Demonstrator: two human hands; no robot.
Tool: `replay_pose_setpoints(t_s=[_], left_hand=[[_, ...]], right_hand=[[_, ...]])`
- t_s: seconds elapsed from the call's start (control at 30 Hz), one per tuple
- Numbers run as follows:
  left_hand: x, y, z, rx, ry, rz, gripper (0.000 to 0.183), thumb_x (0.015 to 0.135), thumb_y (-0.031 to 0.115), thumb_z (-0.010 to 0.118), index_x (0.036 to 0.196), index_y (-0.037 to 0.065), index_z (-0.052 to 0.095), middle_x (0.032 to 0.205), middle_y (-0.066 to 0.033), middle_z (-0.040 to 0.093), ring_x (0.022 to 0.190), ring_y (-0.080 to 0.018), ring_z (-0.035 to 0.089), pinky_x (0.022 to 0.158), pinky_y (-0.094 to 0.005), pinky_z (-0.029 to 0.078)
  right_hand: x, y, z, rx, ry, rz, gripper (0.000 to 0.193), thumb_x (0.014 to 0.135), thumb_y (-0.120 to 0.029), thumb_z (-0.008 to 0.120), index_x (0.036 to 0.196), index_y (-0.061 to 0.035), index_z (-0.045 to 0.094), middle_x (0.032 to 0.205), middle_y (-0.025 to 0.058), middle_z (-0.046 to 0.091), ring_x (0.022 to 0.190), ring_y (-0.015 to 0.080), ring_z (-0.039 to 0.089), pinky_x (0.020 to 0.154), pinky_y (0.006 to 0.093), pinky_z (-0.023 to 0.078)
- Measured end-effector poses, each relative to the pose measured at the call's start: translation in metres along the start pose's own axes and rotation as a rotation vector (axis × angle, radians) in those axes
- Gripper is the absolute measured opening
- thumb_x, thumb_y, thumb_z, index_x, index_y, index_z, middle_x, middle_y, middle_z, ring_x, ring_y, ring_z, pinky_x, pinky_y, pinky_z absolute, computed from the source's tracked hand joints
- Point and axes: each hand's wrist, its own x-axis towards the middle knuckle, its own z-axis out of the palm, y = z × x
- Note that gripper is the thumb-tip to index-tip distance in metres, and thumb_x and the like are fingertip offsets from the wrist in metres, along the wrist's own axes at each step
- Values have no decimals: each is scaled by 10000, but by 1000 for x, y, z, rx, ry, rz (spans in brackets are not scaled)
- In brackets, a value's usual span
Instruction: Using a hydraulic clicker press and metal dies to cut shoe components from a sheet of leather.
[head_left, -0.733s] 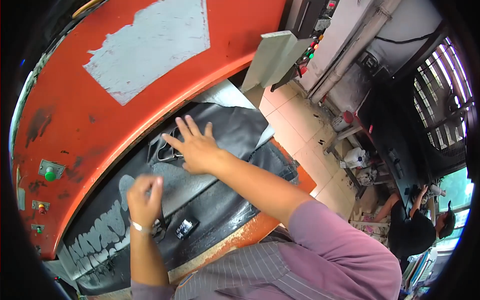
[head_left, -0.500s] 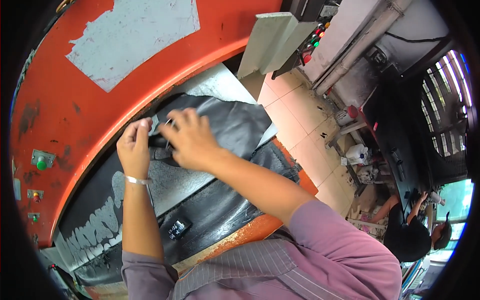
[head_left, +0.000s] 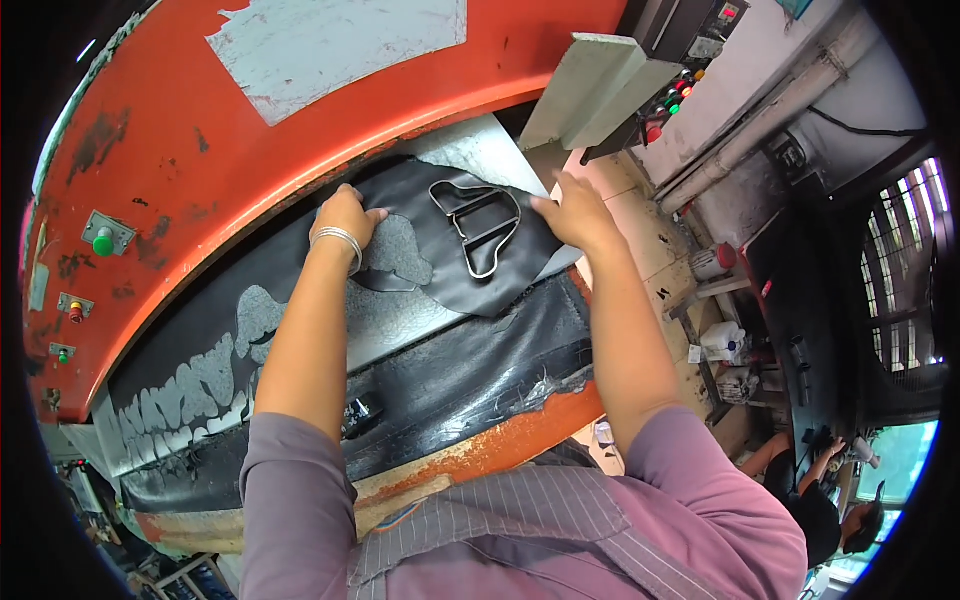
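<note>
A metal cutting die [head_left: 478,238], a bent outline with crossbars, lies on the right part of a black leather-like sheet [head_left: 510,285]. My left hand [head_left: 345,218] rests at the sheet's far side, left of the die, thumb stretched away from the fingers. Beside it, a cut-out hole in the sheet bares the grey board [head_left: 400,250] below. My right hand [head_left: 582,215] is at the sheet's right edge, thumb pointing toward the die; its fingertips are blurred. Neither hand touches the die. More cut-outs run along the sheet's left part.
The orange machine body [head_left: 330,130] arches over the sheet's far side, with green and red buttons at left. A bent grey metal plate [head_left: 590,95] juts out at far right. A small black block [head_left: 360,412] lies near my left forearm. Another person [head_left: 820,510] works at right.
The die, earlier partly hidden at my hands, now lies on the sheet's right part. My hands have spread apart, the right one moving to the sheet's right edge. The view has shifted.
</note>
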Motion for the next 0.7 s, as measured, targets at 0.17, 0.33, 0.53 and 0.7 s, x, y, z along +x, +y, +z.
replay_pose_setpoints(t_s=[0.17, 0.33, 0.53, 0.7], left_hand=[[-3, 4, -5, 34, -165, 2, 321, 826, 315, 701, 982, 39, 651, 1037, -172, 674, 1028, -323, 626, 891, -433, 475], [-16, 8, 3, 102, -106, 61, 247, 885, 275, 627, 968, 42, 621, 1053, -151, 654, 1037, -319, 610, 854, -453, 483], [-25, 2, 24, 47, 243, 264, 163, 850, 202, 637, 922, 68, 576, 990, -124, 613, 989, -325, 584, 841, -449, 474], [-65, -10, 54, -420, 207, 405, 228, 830, 80, 601, 1055, 71, 570, 1068, -141, 634, 1070, -320, 566, 916, -431, 429]], right_hand=[[-4, 20, 0, 221, -100, 71, 275, 792, -239, 726, 918, -12, 634, 930, 179, 673, 891, 322, 647, 781, 383, 491], [1, 14, 2, 162, 18, 1, 216, 824, -207, 684, 881, -10, 615, 931, 194, 653, 891, 349, 628, 779, 414, 484], [19, 2, 1, 129, 145, -90, 339, 828, -284, 682, 1027, -21, 602, 1033, 211, 630, 992, 374, 591, 853, 436, 465], [-33, -27, 6, 95, -297, -440, 955, 579, -531, 830, 1356, -134, 442, 1473, 336, 236, 1415, 430, 176, 1127, 483, 181]])
